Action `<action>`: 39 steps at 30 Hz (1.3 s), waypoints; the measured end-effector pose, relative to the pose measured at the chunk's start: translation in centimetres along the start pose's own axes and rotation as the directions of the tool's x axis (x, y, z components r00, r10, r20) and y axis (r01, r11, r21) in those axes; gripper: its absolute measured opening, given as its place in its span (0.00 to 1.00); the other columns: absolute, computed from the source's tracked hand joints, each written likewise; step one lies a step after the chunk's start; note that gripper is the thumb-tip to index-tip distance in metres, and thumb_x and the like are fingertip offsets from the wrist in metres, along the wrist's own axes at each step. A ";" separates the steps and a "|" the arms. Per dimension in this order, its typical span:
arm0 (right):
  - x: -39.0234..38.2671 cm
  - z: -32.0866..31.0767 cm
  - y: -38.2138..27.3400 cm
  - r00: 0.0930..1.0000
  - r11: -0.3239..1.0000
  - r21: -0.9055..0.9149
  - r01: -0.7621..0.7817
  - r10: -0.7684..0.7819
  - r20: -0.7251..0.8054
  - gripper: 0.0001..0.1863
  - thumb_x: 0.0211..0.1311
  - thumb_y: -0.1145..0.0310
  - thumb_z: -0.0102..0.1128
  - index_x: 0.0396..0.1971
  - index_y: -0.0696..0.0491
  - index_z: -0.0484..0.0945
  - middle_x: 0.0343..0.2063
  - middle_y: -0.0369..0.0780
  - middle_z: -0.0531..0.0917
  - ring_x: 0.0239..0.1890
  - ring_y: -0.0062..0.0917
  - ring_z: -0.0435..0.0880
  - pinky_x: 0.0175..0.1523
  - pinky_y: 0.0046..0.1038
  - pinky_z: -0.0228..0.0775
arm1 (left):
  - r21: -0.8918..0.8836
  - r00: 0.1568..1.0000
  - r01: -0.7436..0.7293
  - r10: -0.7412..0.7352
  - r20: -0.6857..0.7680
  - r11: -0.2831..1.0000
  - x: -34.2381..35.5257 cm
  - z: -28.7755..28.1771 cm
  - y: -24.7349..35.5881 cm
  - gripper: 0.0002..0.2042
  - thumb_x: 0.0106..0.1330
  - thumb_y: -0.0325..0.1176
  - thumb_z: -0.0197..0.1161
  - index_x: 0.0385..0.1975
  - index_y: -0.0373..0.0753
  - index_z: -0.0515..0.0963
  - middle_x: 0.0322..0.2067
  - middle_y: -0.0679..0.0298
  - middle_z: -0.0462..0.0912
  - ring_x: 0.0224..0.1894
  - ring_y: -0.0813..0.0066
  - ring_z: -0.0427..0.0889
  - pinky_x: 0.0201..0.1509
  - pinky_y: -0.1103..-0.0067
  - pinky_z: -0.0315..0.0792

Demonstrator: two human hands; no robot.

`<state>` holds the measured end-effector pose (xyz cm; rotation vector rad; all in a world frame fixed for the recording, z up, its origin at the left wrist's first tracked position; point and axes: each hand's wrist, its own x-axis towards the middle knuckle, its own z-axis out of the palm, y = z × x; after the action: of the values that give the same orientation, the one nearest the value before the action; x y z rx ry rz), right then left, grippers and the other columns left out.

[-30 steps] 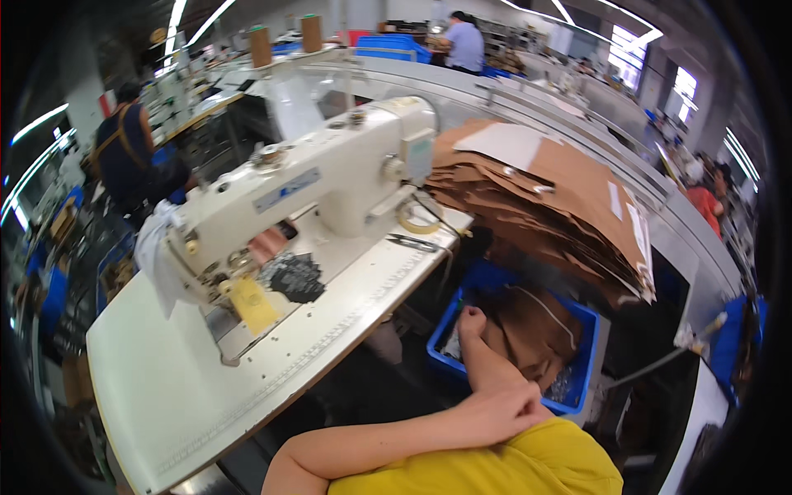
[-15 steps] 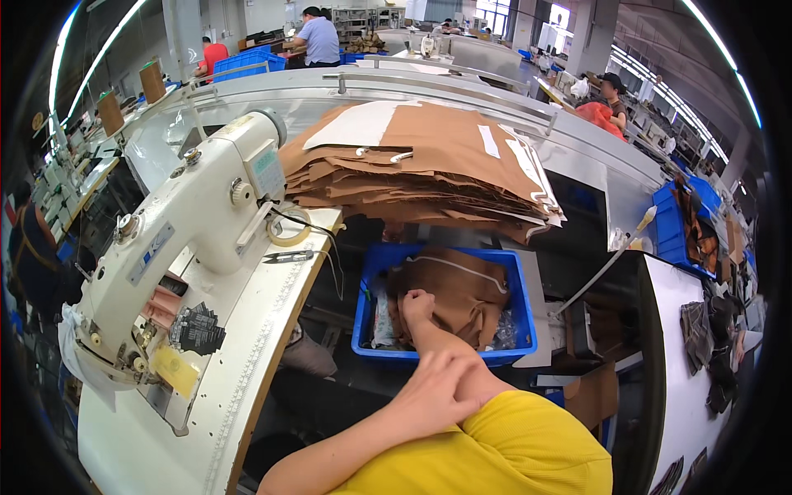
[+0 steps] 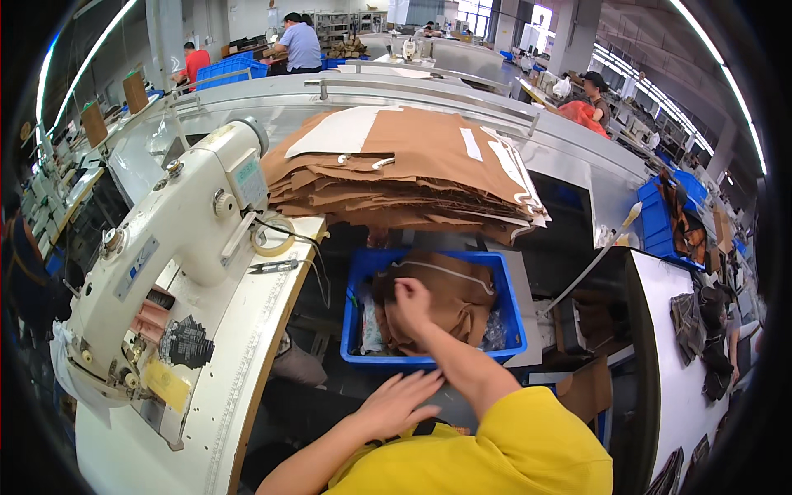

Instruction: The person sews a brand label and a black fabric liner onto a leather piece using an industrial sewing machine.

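My right hand (image 3: 412, 304) is over a blue plastic bin (image 3: 516, 318), its fingers curled against the brown fabric (image 3: 452, 297) inside. The cloth beside those fingers is blurred, and the fingertips are hidden. A white strip runs along the fabric's far part. My left hand (image 3: 399, 404) hovers in front of the bin near my right forearm, palm down, fingers apart and holding nothing. Clear plastic (image 3: 495, 332) shows at the bin's right inner side.
A white sewing machine (image 3: 177, 214) stands on the table at left, with thread snips (image 3: 274, 267) and a tape roll (image 3: 272, 237) nearby. Behind the bin lies a thick stack of brown fabric panels (image 3: 421, 144). A white table (image 3: 672, 363) bears dark pieces at right. Other people work farther off.
My left hand has come off my right arm near the elbow and moved down-left, its fingers spreading. My right hand has shifted slightly within the bin. The whole view has moved slightly.
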<state>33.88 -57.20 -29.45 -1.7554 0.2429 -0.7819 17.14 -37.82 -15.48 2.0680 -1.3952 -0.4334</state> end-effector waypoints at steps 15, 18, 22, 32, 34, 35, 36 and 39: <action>22.0 -27.1 -14.4 0.921 0.606 -0.696 0.385 -0.300 0.248 0.13 0.57 0.75 0.63 0.43 0.56 0.81 0.40 0.41 0.83 0.35 0.31 0.84 0.42 0.29 0.76 | -0.901 0.376 0.264 -0.897 -0.233 0.345 -23.7 11.6 -2.4 0.12 0.69 0.30 0.62 0.48 0.33 0.79 0.42 0.63 0.83 0.44 0.76 0.80 0.51 0.79 0.73; 23.9 -27.3 -13.5 0.836 0.414 -0.737 0.534 -0.386 0.389 0.10 0.57 0.76 0.62 0.39 0.56 0.83 0.41 0.40 0.83 0.34 0.30 0.84 0.41 0.29 0.76 | -0.921 0.377 0.256 -0.907 -0.185 0.294 -23.9 13.2 -1.9 0.12 0.68 0.31 0.63 0.49 0.33 0.79 0.41 0.63 0.83 0.43 0.77 0.79 0.50 0.80 0.73; 27.5 -26.9 -13.0 0.916 0.577 -0.722 0.382 -0.342 0.211 0.08 0.58 0.78 0.60 0.36 0.57 0.84 0.32 0.41 0.85 0.28 0.26 0.84 0.36 0.28 0.76 | -0.898 0.355 0.315 -0.915 -0.189 0.308 -24.5 13.4 -1.8 0.12 0.68 0.31 0.63 0.48 0.33 0.79 0.40 0.64 0.84 0.43 0.78 0.79 0.50 0.80 0.73; 31.3 -25.4 -12.8 0.963 0.953 -0.196 -0.229 0.251 0.094 0.07 0.62 0.73 0.61 0.38 0.58 0.81 0.26 0.35 0.84 0.28 0.20 0.84 0.35 0.23 0.80 | -0.904 0.350 0.289 -0.913 -0.207 0.316 -23.0 11.5 -1.5 0.12 0.69 0.31 0.62 0.48 0.32 0.79 0.42 0.63 0.83 0.45 0.76 0.79 0.52 0.80 0.72; 30.4 -25.8 -12.5 0.975 0.974 -0.125 -0.191 0.202 0.088 0.07 0.61 0.71 0.64 0.36 0.58 0.82 0.27 0.35 0.84 0.30 0.18 0.84 0.35 0.21 0.77 | -0.894 0.358 0.312 -0.911 -0.204 0.323 -23.0 12.0 -1.4 0.12 0.69 0.32 0.62 0.48 0.33 0.79 0.42 0.63 0.83 0.45 0.76 0.79 0.52 0.80 0.72; 29.9 -26.1 -12.6 0.991 0.949 -0.305 -0.076 0.105 0.080 0.08 0.59 0.70 0.66 0.35 0.59 0.83 0.30 0.36 0.84 0.31 0.20 0.83 0.37 0.24 0.77 | -0.912 0.368 0.290 -0.914 -0.173 0.289 -23.0 12.3 -1.2 0.13 0.69 0.32 0.62 0.49 0.33 0.79 0.42 0.63 0.83 0.45 0.76 0.79 0.51 0.80 0.72; 29.4 -26.4 -12.8 0.997 0.892 -0.452 0.029 0.008 0.080 0.10 0.57 0.68 0.67 0.34 0.59 0.85 0.32 0.36 0.84 0.33 0.22 0.83 0.40 0.26 0.76 | -0.930 0.380 0.268 -0.914 -0.139 0.253 -23.1 12.6 -1.1 0.13 0.69 0.33 0.62 0.49 0.34 0.79 0.41 0.64 0.83 0.45 0.76 0.79 0.51 0.80 0.72; 27.7 -27.1 -13.3 0.937 0.735 -0.581 0.349 -0.277 0.211 0.12 0.55 0.63 0.71 0.32 0.56 0.87 0.31 0.38 0.84 0.34 0.24 0.81 0.43 0.27 0.72 | -0.911 0.389 0.301 -0.909 -0.152 0.281 -23.1 12.7 -1.0 0.13 0.70 0.35 0.62 0.49 0.34 0.79 0.41 0.63 0.84 0.45 0.76 0.79 0.51 0.80 0.73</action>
<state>35.30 -88.53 -3.07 -2.5040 0.1270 -0.9052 1.51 -20.07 -27.28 1.6047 0.2911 -0.4276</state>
